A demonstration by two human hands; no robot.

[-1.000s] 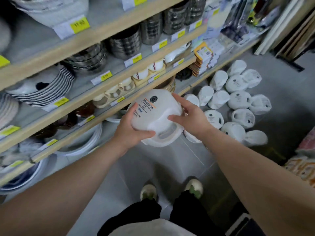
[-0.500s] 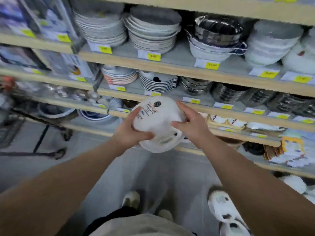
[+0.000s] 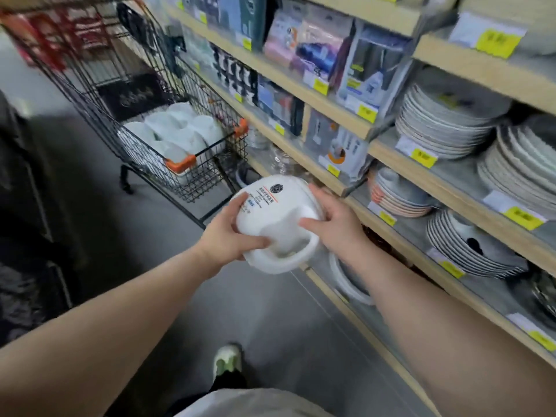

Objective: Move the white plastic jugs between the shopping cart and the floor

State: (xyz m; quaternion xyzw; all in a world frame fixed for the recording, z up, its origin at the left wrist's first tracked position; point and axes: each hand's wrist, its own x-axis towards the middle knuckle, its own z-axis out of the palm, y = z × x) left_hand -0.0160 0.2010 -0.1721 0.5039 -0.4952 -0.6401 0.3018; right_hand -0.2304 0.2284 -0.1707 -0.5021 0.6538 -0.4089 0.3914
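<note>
I hold one white plastic jug in front of me at about waist height, its label facing up and its handle toward me. My left hand grips its left side with the thumb over the top. My right hand grips its right side. Ahead and to the left stands the black wire shopping cart with orange corner caps. Several more white jugs lie inside the cart's basket. The cart is roughly an arm's length beyond the held jug.
Wooden shelves run along the right, stacked with plates, bowls and packaged goods. The grey floor aisle lies between the shelves and a dark display on the left. One of my shoes shows below.
My view has swung left from the jugs on the floor, past the shelves, to the cart. The jug stays held in both hands the same way.
</note>
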